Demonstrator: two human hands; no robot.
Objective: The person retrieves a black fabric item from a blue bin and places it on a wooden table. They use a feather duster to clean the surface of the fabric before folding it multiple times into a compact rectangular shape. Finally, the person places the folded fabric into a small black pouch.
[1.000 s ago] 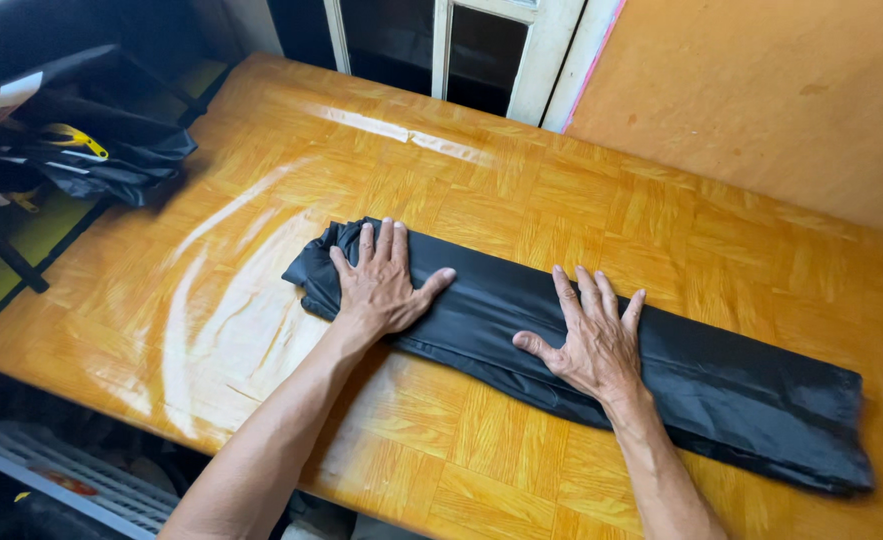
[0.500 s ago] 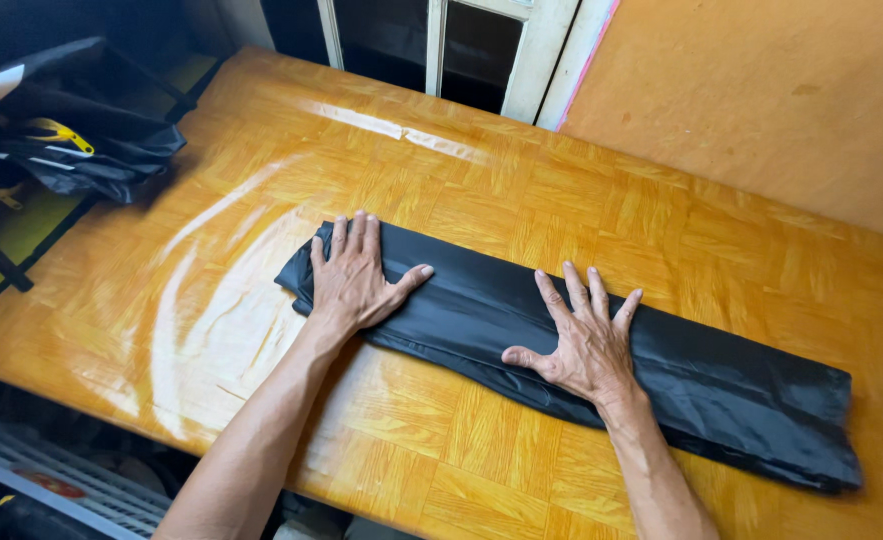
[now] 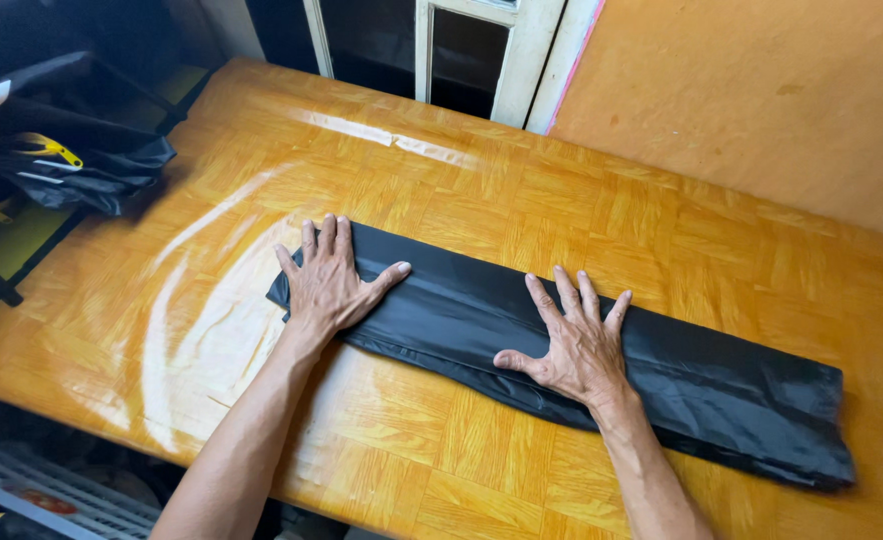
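Both hands, left hand [image 3: 329, 282] and right hand [image 3: 571, 343], press flat on folded black bag [image 3: 721, 395].

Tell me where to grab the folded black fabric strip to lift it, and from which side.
Probably by its two short ends. The black fabric strip lies flat and long across the wooden table, so a middle grip would let it sag. The left hand already presses flat on the left end; the right hand is mid-strip. Pinch from the near long edge, which looks slightly raised.

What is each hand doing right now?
Left hand: open, flat on the folded black cloth, near its end.
Right hand: open, fingers spread, flat on the cloth's middle.
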